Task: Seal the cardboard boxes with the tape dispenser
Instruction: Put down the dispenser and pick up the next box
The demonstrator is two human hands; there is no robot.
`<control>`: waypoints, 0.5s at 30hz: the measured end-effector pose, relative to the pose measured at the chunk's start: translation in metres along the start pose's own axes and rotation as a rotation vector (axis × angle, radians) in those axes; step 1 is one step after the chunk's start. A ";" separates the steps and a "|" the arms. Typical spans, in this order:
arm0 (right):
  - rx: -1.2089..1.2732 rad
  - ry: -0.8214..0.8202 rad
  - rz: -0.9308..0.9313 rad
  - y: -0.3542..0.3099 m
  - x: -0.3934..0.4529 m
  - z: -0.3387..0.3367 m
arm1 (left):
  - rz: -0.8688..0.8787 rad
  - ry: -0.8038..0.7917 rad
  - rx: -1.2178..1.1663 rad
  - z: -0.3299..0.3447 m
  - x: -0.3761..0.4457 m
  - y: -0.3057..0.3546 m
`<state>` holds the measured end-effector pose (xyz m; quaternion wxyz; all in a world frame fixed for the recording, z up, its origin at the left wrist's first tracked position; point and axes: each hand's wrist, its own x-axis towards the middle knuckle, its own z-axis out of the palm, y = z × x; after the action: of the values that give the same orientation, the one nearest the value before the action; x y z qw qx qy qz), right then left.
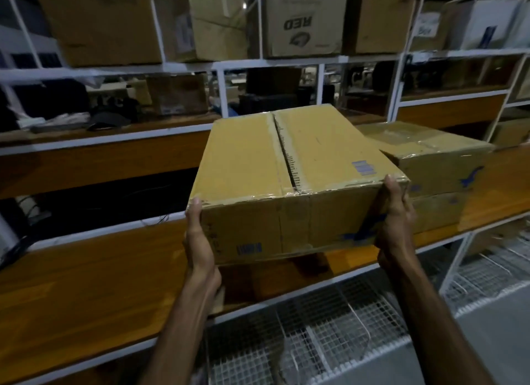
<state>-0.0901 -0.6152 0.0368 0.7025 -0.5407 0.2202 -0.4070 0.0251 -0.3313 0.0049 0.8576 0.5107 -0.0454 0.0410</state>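
- Two hands carry one brown corrugated cardboard box (286, 184) in front of the wooden shelf board (100, 270), held clear of it, its near face toward the camera.
- Left hand (199, 241) lies flat against the box's near left corner, thumb up at the top edge; right hand (394, 221) wraps the near right corner, fingertips reaching the top rim. Both are grasping the box between them.
- Top flaps are folded down, but the centre seam gapes as a dark slit, with only old clear tape remnants along its edges, so this box looks unsealed.
- Handling, as a judgement: the box reads as stiff but worn, with scuffed, slightly crushed edges. Its weight cannot be told. Glossy tape patches at the corners could be slippery, so a hold low on the two opposite side walls seems safest. Pressing on the top flaps would likely push them inward.
- Second taped brown cardboard box (430, 167) sits on the shelf just to the right, partly behind the carried one; whether they touch is unclear.
- No tape dispenser is visible anywhere.
- Box underside, far face and contents are hidden. Upper white metal shelving (258, 63) holds more cartons, dim and blurred; the dark items on the middle shelf are hard to identify.
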 end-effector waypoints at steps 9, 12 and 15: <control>-0.016 -0.039 -0.108 -0.073 0.166 -0.100 | 0.011 -0.094 -0.061 0.211 0.006 -0.047; -0.010 -0.004 -0.099 -0.086 0.224 -0.133 | 0.009 -0.106 -0.045 0.277 0.010 -0.073; -0.001 0.003 -0.079 -0.087 0.286 -0.166 | -0.062 -0.134 -0.028 0.336 0.020 -0.097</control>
<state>-0.0808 -0.9504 0.1031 0.6852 -0.5487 0.2002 -0.4351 0.0440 -0.6728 0.0823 0.8605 0.5014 -0.0876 -0.0204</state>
